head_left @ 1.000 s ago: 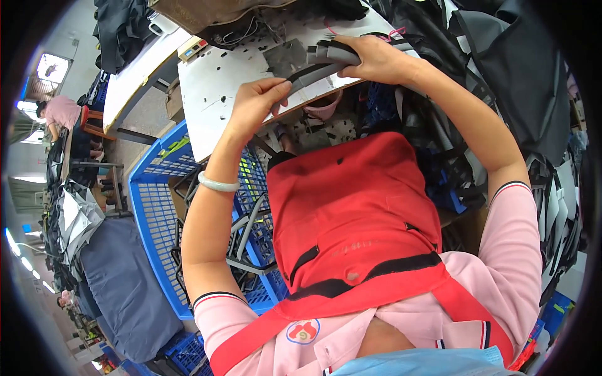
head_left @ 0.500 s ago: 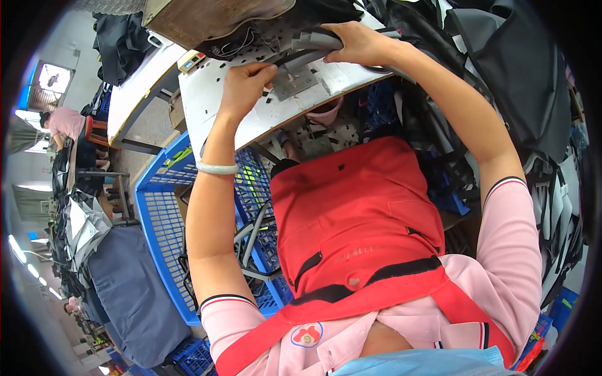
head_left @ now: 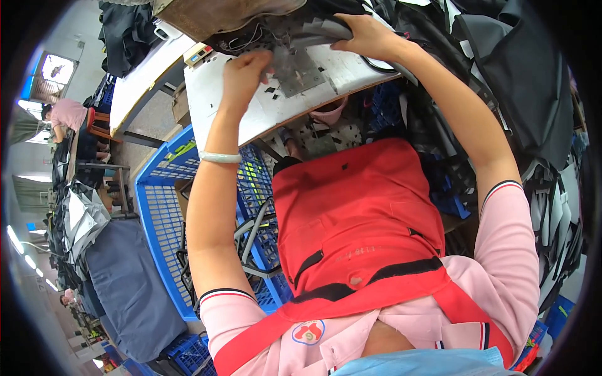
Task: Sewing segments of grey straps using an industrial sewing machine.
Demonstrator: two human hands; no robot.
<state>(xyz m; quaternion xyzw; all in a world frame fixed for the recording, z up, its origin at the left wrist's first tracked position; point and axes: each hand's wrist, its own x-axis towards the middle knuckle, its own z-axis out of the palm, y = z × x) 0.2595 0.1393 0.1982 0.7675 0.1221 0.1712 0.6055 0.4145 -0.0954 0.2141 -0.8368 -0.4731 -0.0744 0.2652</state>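
Observation:
My right hand [head_left: 367, 37] is closed around a bundle of dark grey strips [head_left: 320, 30] at the far side of the white work table [head_left: 216, 94]. My left hand [head_left: 246, 75] is to the left of a flat metal plate [head_left: 301, 76] let into the tabletop. Its fingers are curled in and slightly blurred; whatever they pinch, if anything, cannot be made out. Just beyond both hands stands the tan body of a machine [head_left: 219, 19], probably a sewing machine, with its working end in shadow.
Small black scraps dot the tabletop. A blue plastic basket [head_left: 160, 219] holding grey looped pieces [head_left: 254, 229] stands by my left arm. Black and grey material [head_left: 520, 81] is heaped at the right. A pink container [head_left: 329, 113] is under the table. Another person [head_left: 68, 116] works far left.
My left hand has come away from the strips, moving up and slightly left. The right hand keeps its grip on the bundle. The view has shifted slightly.

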